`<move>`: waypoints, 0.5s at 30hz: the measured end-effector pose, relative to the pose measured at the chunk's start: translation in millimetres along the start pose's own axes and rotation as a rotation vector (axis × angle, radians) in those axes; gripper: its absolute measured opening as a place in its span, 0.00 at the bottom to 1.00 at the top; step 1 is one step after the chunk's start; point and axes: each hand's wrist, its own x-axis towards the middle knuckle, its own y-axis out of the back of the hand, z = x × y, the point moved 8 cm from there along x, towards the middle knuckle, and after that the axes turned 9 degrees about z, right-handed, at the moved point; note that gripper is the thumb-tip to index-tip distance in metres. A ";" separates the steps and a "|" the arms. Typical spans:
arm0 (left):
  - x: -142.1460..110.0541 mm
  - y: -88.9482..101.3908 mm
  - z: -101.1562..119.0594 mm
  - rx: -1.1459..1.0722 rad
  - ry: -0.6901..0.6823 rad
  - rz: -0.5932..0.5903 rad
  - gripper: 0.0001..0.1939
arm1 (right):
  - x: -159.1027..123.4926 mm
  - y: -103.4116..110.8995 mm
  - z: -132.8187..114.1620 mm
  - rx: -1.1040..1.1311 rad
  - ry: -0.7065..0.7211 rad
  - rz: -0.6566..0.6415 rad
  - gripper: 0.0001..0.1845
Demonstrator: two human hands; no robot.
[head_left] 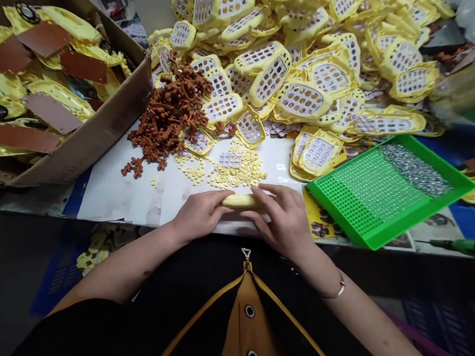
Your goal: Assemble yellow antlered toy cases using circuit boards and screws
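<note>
The left hand [199,214] and the right hand [285,217] are both closed on one yellow casing [240,201] — each hand at one end — near the front edge of the white work surface [109,192]. Just beyond it lie small yellow pieces [240,173]; the green tray [360,192] stands at the right.

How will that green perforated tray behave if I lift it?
The green tray is probably stiff: its walls stand straight. Its far end likely weighs more, with small silvery pieces massed there; tilting would probably send them sliding.
</note>
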 end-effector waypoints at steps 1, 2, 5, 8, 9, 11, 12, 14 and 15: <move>-1.3 0.6 7.2 0.039 -0.064 0.025 0.16 | 0.8 -2.4 -6.3 0.014 0.020 -0.018 0.20; -2.7 0.6 14.5 0.080 -0.124 0.050 0.16 | 1.2 -5.4 -10.6 0.040 0.015 -0.033 0.18; -5.8 -0.8 30.6 0.202 -0.244 0.113 0.16 | 0.6 -11.8 -11.3 0.119 -0.088 -0.017 0.10; -7.2 -1.7 34.3 0.256 -0.268 0.136 0.15 | 0.0 -13.0 -5.8 0.184 -0.150 0.018 0.08; -7.5 -1.2 33.4 0.245 -0.264 0.138 0.15 | 0.6 -13.5 -4.5 0.203 -0.148 0.009 0.08; -7.9 0.1 28.9 0.189 -0.231 0.130 0.14 | 2.7 -14.9 -3.8 0.256 -0.124 -0.033 0.09; -8.1 0.1 25.8 0.156 -0.207 0.119 0.14 | 3.8 -15.1 -4.1 0.287 -0.110 -0.051 0.09; -8.6 -0.7 19.3 0.118 -0.152 0.098 0.14 | 5.2 -13.6 -5.1 0.334 -0.095 -0.048 0.08; -9.1 -1.5 16.4 0.117 -0.127 0.092 0.15 | 5.1 -12.3 -5.2 0.335 -0.097 -0.028 0.07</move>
